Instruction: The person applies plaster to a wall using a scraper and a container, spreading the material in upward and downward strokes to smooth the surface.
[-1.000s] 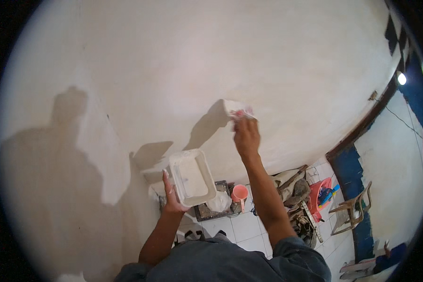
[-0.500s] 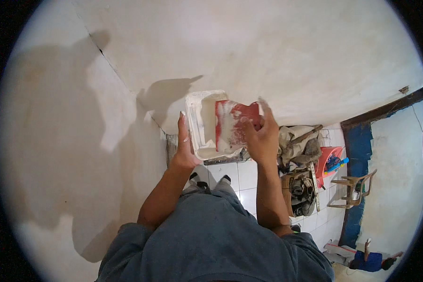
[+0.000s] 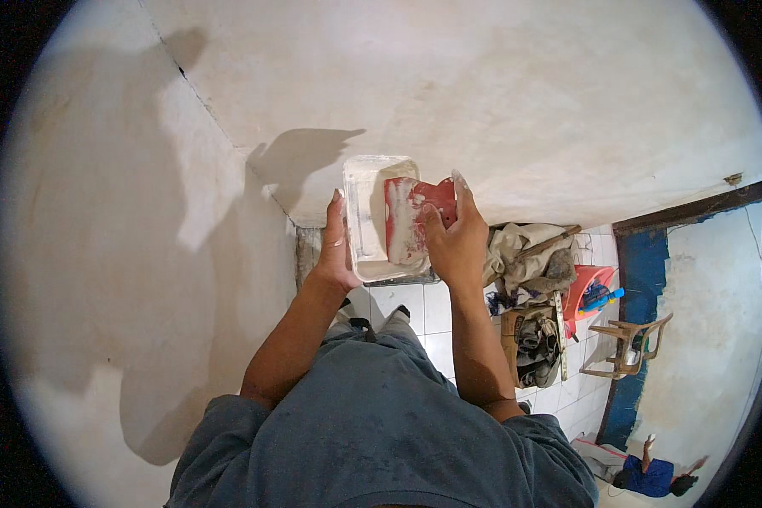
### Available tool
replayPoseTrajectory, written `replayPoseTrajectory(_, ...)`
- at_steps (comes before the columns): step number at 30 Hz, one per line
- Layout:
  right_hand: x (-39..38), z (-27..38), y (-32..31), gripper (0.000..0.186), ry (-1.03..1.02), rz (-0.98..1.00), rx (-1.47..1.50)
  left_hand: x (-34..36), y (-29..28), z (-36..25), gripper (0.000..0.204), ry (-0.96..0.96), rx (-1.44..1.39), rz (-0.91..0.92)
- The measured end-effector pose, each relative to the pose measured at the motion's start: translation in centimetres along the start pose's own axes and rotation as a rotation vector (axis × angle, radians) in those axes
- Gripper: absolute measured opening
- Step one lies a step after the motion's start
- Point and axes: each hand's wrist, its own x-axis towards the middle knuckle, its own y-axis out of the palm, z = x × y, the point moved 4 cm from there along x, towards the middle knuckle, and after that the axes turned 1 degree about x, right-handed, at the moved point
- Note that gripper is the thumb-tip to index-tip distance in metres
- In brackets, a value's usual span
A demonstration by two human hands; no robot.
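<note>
My left hand (image 3: 335, 250) is closed on the left side of a white rectangular plastic tray (image 3: 361, 186), coated inside with cream-white paste. My right hand (image 3: 461, 250) grips a red, flat, wide scraper (image 3: 405, 212) smeared with white paste, with my thumb on its face. The scraper lies over the right half of the tray, hiding that part of the inside. Both hands are in front of my body, near the pale wall (image 3: 516, 102).
Tiled floor (image 3: 398, 300) shows below. To the right are bundled cloth (image 3: 521, 245), a box of dark items (image 3: 535, 347), a red plastic basin (image 3: 588, 284) and a chair (image 3: 626, 347). Another person (image 3: 648, 476) works at the far wall, lower right. A wall corner is at left.
My right hand and the scraper have come down from the wall to the tray. The tray has risen in view; over the last half second it shifted slightly upward and right.
</note>
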Motion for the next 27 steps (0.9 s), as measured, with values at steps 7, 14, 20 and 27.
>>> replayPoseTrajectory(7, -0.2, -1.5, 0.8, 0.055, -0.053, -0.034, 0.047, 0.5, 0.6, 0.3, 0.076, 0.01, 0.102, 0.036)
replayPoseTrajectory(14, -0.5, -1.7, 1.2, 0.055, -0.133, -0.03, 0.133, 1.0, 0.8, 1.0, 0.084, 0.006, 0.168, 0.003)
replayPoseTrajectory(20, -0.3, -2.1, 1.5, 0.054, -0.139, -0.034, 0.122, 0.6, 1.4, 1.0, 0.084, -0.006, 0.199, -0.09)
replayPoseTrajectory(27, -0.4, -2.7, 1.7, 0.053, -0.069, -0.004, 0.168, 0.6, 2.4, 1.5, 0.079, 0.061, 0.191, 0.052)
